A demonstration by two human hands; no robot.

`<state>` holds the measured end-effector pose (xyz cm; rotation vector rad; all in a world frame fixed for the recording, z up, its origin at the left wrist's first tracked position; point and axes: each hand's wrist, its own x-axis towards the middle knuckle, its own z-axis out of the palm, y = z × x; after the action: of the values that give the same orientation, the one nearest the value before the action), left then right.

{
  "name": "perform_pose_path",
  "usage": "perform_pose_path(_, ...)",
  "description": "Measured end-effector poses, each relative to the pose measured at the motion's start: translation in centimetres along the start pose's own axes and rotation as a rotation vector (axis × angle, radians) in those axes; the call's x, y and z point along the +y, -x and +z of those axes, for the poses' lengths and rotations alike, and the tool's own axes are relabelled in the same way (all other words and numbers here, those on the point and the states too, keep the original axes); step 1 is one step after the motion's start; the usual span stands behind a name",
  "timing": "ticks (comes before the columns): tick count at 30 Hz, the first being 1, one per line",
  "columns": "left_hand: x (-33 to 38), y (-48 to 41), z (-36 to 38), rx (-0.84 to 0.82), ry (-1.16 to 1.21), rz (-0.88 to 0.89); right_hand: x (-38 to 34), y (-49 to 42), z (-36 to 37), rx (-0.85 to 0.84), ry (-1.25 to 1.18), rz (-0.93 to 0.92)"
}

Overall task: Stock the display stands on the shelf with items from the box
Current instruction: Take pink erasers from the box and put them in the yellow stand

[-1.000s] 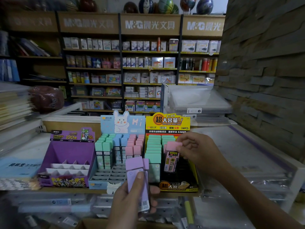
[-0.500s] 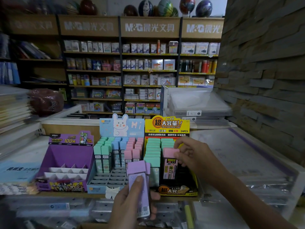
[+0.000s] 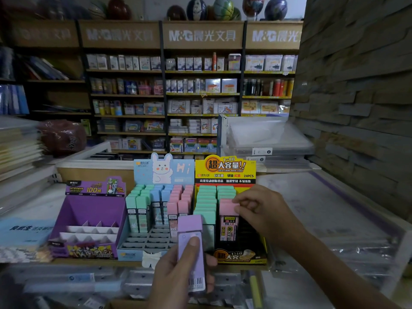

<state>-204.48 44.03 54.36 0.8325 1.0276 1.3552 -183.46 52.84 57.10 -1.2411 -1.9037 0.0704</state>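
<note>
Three display stands sit on the shelf: a purple stand (image 3: pixel 93 210), a light blue rabbit stand (image 3: pixel 142 244) and a yellow-black stand (image 3: pixel 225 169). My right hand (image 3: pixel 263 210) pinches the top of a pink lead case (image 3: pixel 228 219) standing upright in the yellow-black stand, right of a column of green cases (image 3: pixel 206 201). My left hand (image 3: pixel 176 275) holds a purple lead case (image 3: pixel 191 250), maybe more than one, upright in front of the stands. A cardboard box edge (image 3: pixel 124 305) shows at the bottom.
Clear plastic packs (image 3: pixel 334 241) lie right of the stands, and a stack of clear folders (image 3: pixel 267 139) behind them. A stone wall (image 3: pixel 356 85) rises on the right. Stacked notebooks (image 3: pixel 17 148) sit at the left. Stocked store shelves (image 3: pixel 200 94) fill the background.
My right hand has lowered the pink case from a tilted position into the yellow-black stand until it stands upright. My left hand has stayed in place with the purple case.
</note>
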Motion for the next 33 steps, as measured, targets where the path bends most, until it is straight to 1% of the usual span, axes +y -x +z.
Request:
perform_pose_path(3,-0.3,-0.1,0.1,-0.014,-0.011,0.003,-0.3,0.2,-0.3,0.089,-0.091,0.012)
perform_pose_path(5,-0.5,-0.3,0.4,-0.024,-0.027,0.021,-0.8,0.2,-0.7,0.103,-0.178,0.036)
perform_pose_path(8,-0.8,-0.5,1.3,-0.022,-0.063,0.074,-2.1,0.3,-1.6,-0.020,-0.327,0.031)
perform_pose_path(10,-1.0,-0.6,1.9,-0.040,-0.080,0.096,-2.8,0.4,-2.0,-0.111,-0.436,0.060)
perform_pose_path(13,-1.2,-0.6,2.7,-0.090,-0.074,0.130,-3.3,0.8,-2.2,-0.193,-0.482,0.117)
perform_pose_path(16,-1.4,-0.8,3.3,-0.109,-0.052,0.142,-3.2,0.9,-2.4,-0.195,-0.475,0.144)
perform_pose_path(21,-1.9,-1.2,4.4,-0.120,-0.087,0.219,-2.1,0.7,-3.4,-0.198,-0.533,0.190)
perform_pose_path(23,-2.2,-1.4,4.5,-0.102,-0.068,0.219,-1.7,0.5,-3.8,-0.180,-0.570,0.215)
perform_pose_path(26,-2.4,-1.8,4.5,-0.080,-0.038,0.232,-0.7,-0.2,-4.8,-0.084,-0.636,0.251)
perform_pose_path(28,-2.4,-2.0,4.4,-0.062,0.004,0.204,0.2,-1.0,-5.7,-0.019,-0.640,0.272)
perform_pose_path(30,-2.4,-2.2,4.4,-0.061,0.008,0.187,1.1,-1.9,-6.5,0.035,-0.630,0.292)
perform_pose_path(33,-2.5,-2.5,4.4,-0.051,0.001,0.202,1.9,-3.3,-7.0,0.097,-0.543,0.281)
